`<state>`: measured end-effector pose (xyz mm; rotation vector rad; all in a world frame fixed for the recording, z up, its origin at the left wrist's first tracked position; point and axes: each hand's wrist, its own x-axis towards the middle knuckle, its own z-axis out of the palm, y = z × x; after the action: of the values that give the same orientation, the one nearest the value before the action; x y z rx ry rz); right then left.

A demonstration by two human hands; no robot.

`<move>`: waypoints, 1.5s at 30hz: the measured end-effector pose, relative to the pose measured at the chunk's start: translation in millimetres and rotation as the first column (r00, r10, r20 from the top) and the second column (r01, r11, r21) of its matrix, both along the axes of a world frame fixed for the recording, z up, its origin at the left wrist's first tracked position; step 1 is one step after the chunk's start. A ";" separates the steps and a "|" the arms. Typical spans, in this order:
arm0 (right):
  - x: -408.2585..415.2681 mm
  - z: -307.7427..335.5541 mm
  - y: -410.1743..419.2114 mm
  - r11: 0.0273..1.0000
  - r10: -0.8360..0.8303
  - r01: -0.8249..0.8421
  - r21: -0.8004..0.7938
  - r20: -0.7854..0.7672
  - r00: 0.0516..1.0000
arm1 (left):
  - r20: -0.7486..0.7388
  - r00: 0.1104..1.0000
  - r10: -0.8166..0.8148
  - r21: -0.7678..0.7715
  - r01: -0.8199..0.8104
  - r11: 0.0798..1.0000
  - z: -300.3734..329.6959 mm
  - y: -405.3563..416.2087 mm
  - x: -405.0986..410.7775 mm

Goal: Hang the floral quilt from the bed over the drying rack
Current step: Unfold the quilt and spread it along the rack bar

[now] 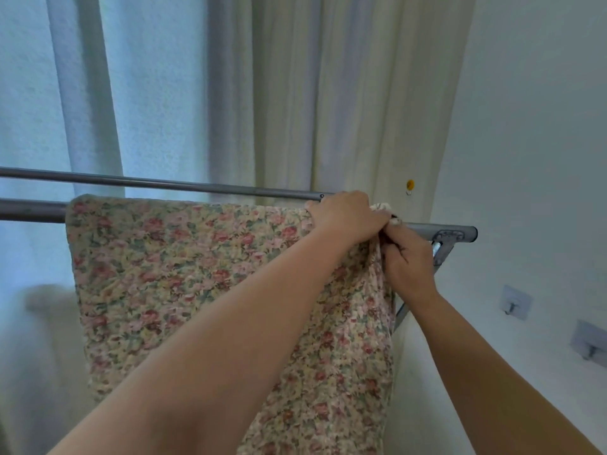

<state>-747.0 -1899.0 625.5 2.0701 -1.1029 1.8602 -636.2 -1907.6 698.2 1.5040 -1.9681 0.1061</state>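
Observation:
The floral quilt (184, 267), cream with pink and green flowers, hangs draped over the near grey bar of the drying rack (33, 210) and falls out of the bottom of the view. My left hand (345, 216) grips the quilt's top right edge on the bar. Just right of it and a little lower, my right hand (409, 261) pinches the quilt's right edge. The two hands touch. A second, thinner rack bar runs behind, bare.
Pale curtains (295, 93) hang right behind the rack. A white wall (532, 126) stands close on the right, with two grey wall hooks (515, 302) low on it. The rack's end bracket (450, 238) sticks out beyond my right hand.

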 end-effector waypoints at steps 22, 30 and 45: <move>-4.8 -14.1 -20.2 0.964 -0.265 0.242 0.113 0.290 0.920 | 0.342 0.928 -0.149 -0.140 0.207 0.968 -9.4 -12.0 -18.9; -4.8 -13.4 -20.0 0.963 -0.267 0.239 0.127 0.301 0.915 | 0.298 0.949 -0.104 -0.210 0.171 0.963 2.3 -10.4 3.9; 38.4 19.8 -19.8 0.923 -0.375 0.339 -0.182 -0.228 0.899 | 0.309 0.951 0.015 -0.039 -0.003 0.999 0.4 3.3 43.9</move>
<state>-708.6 -1918.7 645.3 1.8180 -1.1554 1.4046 -592.3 -1904.2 698.6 1.5464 -2.1881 0.4037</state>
